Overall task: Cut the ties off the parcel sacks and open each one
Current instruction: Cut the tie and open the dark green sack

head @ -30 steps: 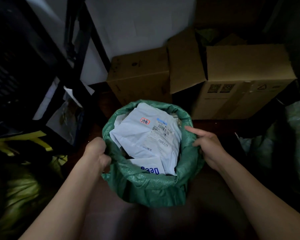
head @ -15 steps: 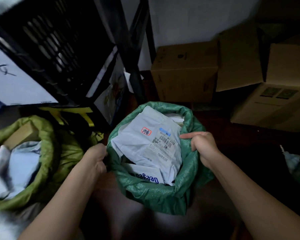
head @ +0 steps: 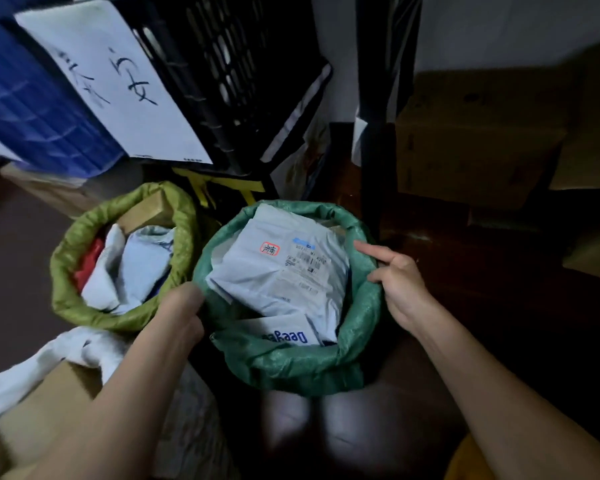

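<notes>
Hands (head: 181, 313) (head: 400, 282) seemingly grip green sack (head: 291, 367).

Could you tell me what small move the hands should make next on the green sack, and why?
Probably let go and turn to another sack. The dark green sack already stands open, its rim rolled down and white parcels exposed. The left hand grips the rim; the right hand rests at the opposite edge. The yellow-green sack beside it looks open too.
</notes>
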